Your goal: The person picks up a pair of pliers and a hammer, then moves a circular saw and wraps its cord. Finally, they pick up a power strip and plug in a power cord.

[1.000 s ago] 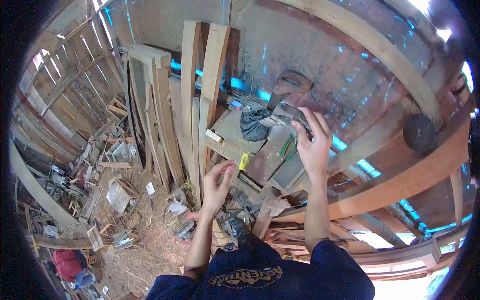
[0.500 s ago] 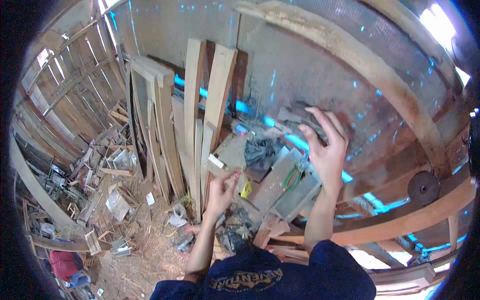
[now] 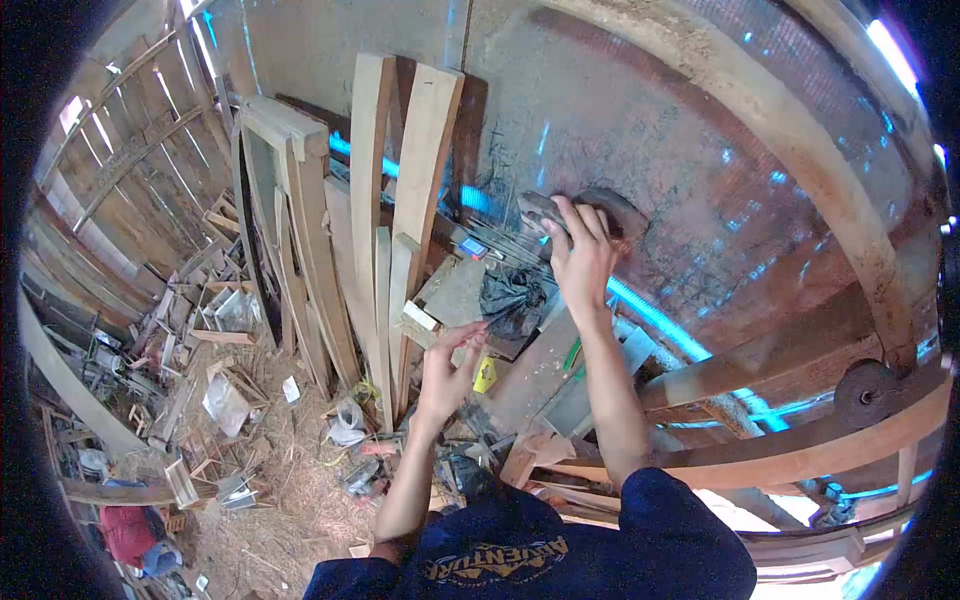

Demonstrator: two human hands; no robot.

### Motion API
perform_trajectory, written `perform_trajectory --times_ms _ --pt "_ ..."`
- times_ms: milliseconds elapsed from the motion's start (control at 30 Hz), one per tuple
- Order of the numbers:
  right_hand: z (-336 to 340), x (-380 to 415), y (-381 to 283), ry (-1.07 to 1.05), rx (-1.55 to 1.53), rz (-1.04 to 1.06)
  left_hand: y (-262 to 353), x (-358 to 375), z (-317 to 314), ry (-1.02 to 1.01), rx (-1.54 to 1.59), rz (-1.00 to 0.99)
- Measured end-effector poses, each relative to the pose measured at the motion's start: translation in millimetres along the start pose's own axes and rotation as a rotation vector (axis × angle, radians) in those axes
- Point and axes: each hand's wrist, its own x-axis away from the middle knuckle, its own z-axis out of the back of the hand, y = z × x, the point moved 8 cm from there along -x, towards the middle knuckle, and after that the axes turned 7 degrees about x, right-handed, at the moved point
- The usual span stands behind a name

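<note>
Right hand (image 3: 583,258) reaches up to the wall, fingers curled over a grey tool (image 3: 541,210) (type unclear). Left hand (image 3: 448,368) hovers empty, fingers loosely spread, near a yellow tag (image 3: 485,375). Best to grip the tool firmly, wrist straight.
</note>
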Motion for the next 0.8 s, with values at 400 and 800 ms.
perform_trajectory --times_ms 400,800 --pt "-52.4 13.1 9.1 -0.073 0.289 -0.017 -23.6 8.2 10.3 0.013 -0.031 0.074" --pt "-27.3 40.5 -4.3 -0.033 0.174 -0.098 -35.1 27.1 32.8 0.079 -0.046 0.149"
